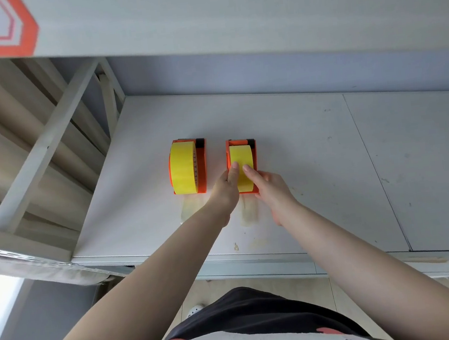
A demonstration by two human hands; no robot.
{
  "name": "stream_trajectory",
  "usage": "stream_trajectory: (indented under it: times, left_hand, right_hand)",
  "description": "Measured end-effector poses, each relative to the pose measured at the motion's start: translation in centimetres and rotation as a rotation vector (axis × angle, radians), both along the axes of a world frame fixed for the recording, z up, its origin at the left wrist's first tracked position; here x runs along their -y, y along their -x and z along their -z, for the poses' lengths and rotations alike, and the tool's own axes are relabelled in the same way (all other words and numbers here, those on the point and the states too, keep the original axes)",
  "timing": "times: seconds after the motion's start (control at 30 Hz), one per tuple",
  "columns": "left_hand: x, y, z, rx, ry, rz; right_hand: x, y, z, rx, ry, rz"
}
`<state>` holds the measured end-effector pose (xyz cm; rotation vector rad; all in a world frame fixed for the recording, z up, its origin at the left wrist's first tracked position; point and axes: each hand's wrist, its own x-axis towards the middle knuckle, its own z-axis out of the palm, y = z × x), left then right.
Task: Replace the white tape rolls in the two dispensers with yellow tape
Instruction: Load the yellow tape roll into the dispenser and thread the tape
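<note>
Two orange tape dispensers stand side by side on the pale table. The left dispenser carries a yellow tape roll and nothing touches it. The right dispenser also carries a yellow tape roll. My left hand grips the right dispenser's left side with the thumb lying on the roll. My right hand holds its right side, index finger on the roll. No white roll is in view.
A pale shelf board with an orange stripe overhangs the table's back. A slanted metal frame stands at the left. Yellowish stains mark the table just in front of the dispensers. The table's front edge runs below my forearms.
</note>
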<state>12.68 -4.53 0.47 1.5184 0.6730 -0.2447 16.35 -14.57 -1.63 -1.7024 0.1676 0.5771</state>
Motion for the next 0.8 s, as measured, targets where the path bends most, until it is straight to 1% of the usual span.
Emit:
stream_trajectory:
  times: [0.17, 0.23, 0.33, 0.4, 0.47, 0.5, 0.53, 0.57, 0.6, 0.63, 0.7, 0.73, 0.8]
  left_hand:
    - [-0.3, 0.6, 0.1, 0.031, 0.026, 0.029]
    - [-0.3, 0.9, -0.1, 0.04, 0.0, 0.037]
    - [0.0, 2.0, -1.0, 0.092, -0.143, 0.062]
    - [-0.3, 3.6, -2.1, 0.23, -0.317, 0.042]
    - [-1.6, 4.8, -2.6, 0.434, -0.435, -0.049]
    - [-2.6, 5.0, -2.6, 0.506, -0.492, -0.112]
    - [-3.7, 4.9, -2.3, 0.539, -0.546, -0.178]
    - [-4.9, 4.7, -1.9, 0.526, -0.579, -0.24]
    - [-6.2, 4.3, -1.3, 0.462, -0.571, -0.28]
    - [-7.3, 4.0, -0.8, 0.362, -0.52, -0.299]
    - [-9.3, 3.3, 0.3, 0.189, -0.334, -0.262]
    - [-10.0, 3.1, 0.7, 0.157, -0.238, -0.225]
    - [-11.0, 2.8, 1.6, 0.189, -0.127, -0.13]
  right_hand:
    - [0.1, 0.1, 0.1, -0.013, 0.019, 0.006]
    - [0.2, 0.1, -0.1, -0.017, 0.014, 0.016]
    - [0.3, 0.2, -0.3, -0.011, 0.012, 0.017]
    - [0.3, 0.2, -0.3, -0.011, 0.011, 0.01]
    - [0.3, 0.2, -0.5, -0.031, 0.002, 0.024]
    - [0.2, 0.3, -0.6, -0.049, 0.004, 0.037]
    - [0.2, 0.1, -0.4, -0.056, 0.006, 0.042]
    - [0.2, 0.2, -0.4, -0.05, 0.005, 0.046]
    - [0.0, 0.2, -0.5, -0.051, 0.017, 0.05]
    - [-0.1, 0.3, -0.6, -0.054, 0.023, 0.054]
    - [-0.4, 0.4, -1.0, -0.044, 0.035, 0.044]
    - [-0.4, 0.3, -0.8, -0.044, 0.04, 0.045]
    - [-0.4, 0.2, -0.8, -0.061, 0.047, 0.054]
